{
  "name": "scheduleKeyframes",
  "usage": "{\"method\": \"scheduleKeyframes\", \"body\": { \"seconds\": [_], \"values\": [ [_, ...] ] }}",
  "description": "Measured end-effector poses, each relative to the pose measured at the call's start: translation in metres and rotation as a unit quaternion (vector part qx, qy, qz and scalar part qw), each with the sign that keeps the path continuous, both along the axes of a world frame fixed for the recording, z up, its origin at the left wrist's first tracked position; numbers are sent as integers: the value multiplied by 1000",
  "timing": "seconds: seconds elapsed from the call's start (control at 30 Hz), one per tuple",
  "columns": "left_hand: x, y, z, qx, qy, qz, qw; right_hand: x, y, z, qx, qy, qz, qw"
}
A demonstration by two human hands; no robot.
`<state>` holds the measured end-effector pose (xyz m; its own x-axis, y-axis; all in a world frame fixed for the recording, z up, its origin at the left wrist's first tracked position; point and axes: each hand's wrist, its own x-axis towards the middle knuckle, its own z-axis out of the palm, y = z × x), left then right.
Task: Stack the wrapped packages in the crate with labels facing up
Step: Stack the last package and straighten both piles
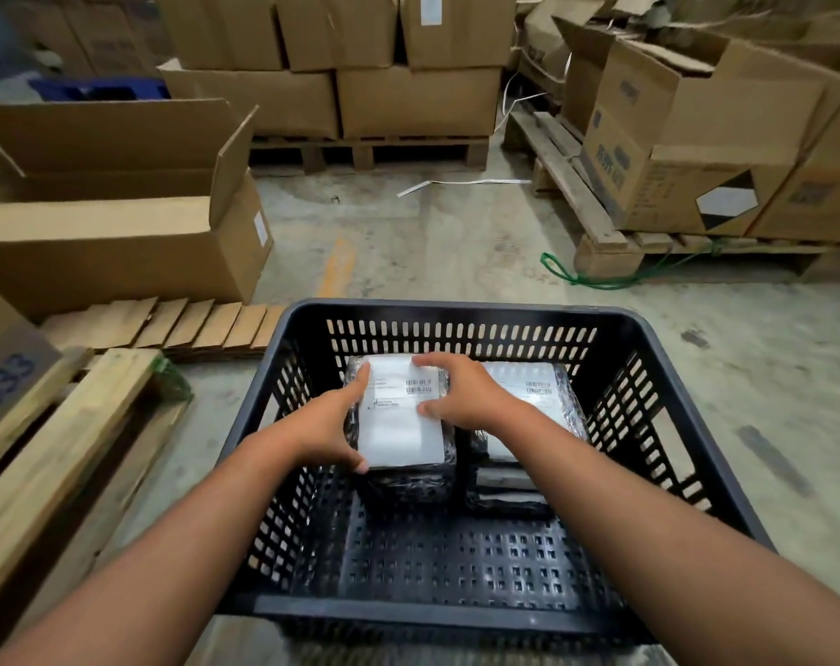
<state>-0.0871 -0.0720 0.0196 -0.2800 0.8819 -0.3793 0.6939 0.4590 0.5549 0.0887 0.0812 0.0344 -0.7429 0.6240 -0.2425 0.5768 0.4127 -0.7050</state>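
Observation:
A black slotted plastic crate stands on the concrete floor in front of me. Inside, at its far end, a black-wrapped package lies with its white label facing up on top of a left stack. My left hand grips its left edge and my right hand grips its right edge, fingers over the label. Beside it on the right sits a second stack, its top package also label up and partly hidden by my right forearm.
An open cardboard box and flattened cardboard sheets lie to the left, above a wooden pallet. Stacked cartons on pallets stand behind and to the right. A green strap lies on the floor.

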Motion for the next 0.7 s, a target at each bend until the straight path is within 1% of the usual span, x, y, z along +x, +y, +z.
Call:
{"method": "scheduleKeyframes", "body": {
  "seconds": [0.13, 0.23, 0.3, 0.37, 0.43, 0.53, 0.7],
  "values": [
    [-3, 10, -2, 16, -4, -14, 1000, -5, -4, -3, 59, -73, 50, 994],
    [-5, 18, 0, -18, 9, -28, 999, -3, -2, -6, 104, -109, 107, 983],
    [-6, 23, 1, -29, -3, -36, 999, 2, 2, -8, 127, -118, 143, 974],
    [-6, 28, 1, -33, -6, -50, 998, 7, 7, -13, 182, -126, 167, 961],
    [-7, 33, -1, -35, 1, -60, 998, 13, 11, -20, 241, -157, 171, 942],
    [-13, 38, -4, -30, 5, -62, 998, 21, 12, -37, 238, -195, 165, 937],
    [-21, 43, -7, -12, -1, -71, 997, 20, 18, -51, 212, -162, 131, 955]
  ]
}}
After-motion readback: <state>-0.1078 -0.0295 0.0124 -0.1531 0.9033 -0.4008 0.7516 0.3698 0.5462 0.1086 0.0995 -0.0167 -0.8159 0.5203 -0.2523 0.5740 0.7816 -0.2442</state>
